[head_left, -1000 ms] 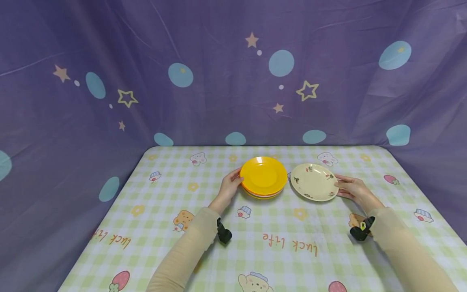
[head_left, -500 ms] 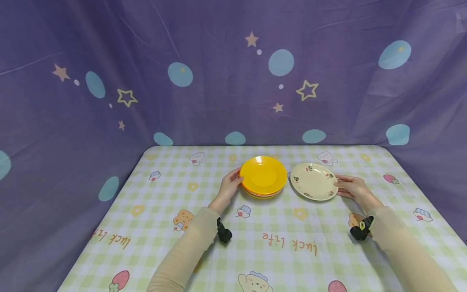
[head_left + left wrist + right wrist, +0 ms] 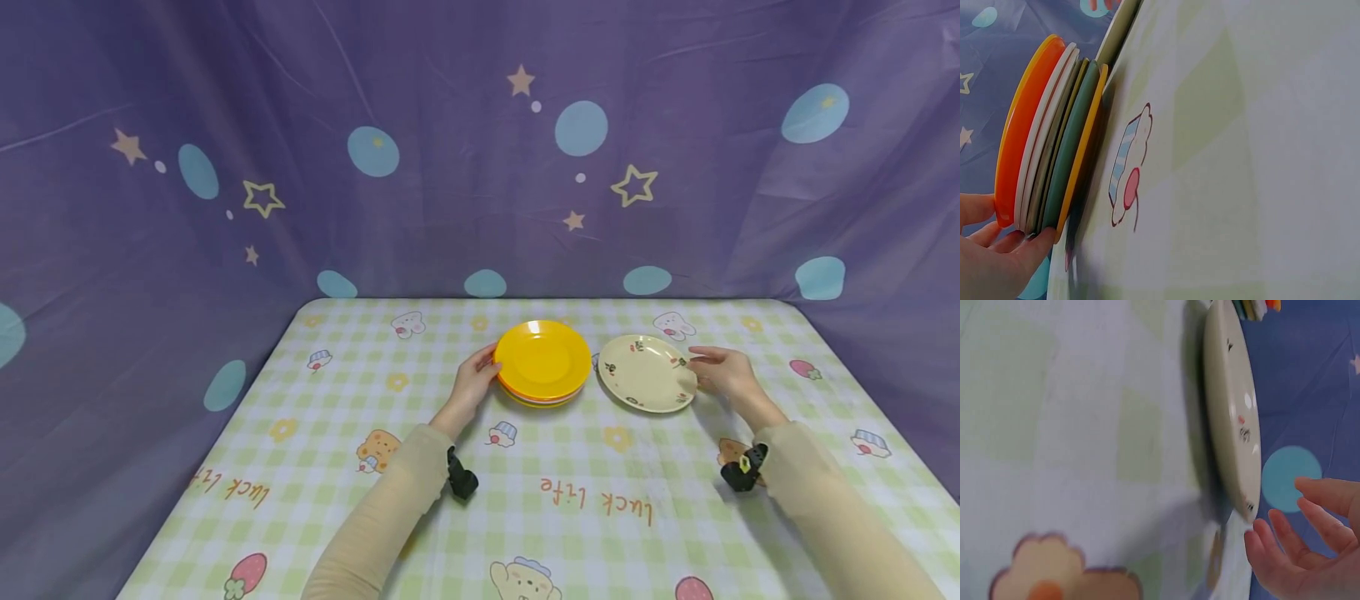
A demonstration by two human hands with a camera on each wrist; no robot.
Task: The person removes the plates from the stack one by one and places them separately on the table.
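A stack of plates (image 3: 1054,140) stands on the table, topped by a yellow plate (image 3: 543,360). In the left wrist view its edges show orange, white, green, teal and yellow. My left hand (image 3: 469,382) holds the stack at its left rim, thumb by the top plate and fingers along the lower edges. To the right of the stack lies a cream plate (image 3: 647,375) with small printed motifs round its rim. Beside its right edge is my right hand (image 3: 729,377), fingers spread and holding nothing. The right wrist view shows these fingers (image 3: 1266,553) just off the rim.
A checked tablecloth (image 3: 450,533) with printed cartoons covers the table. Behind and to the left hangs a purple curtain (image 3: 442,225) with stars and blue ovals. Each wrist wears a black camera mount (image 3: 742,471).
My right hand has let go of the cream plate; its fingers have lifted and spread away from the rim. The left hand and the stack have stayed put.
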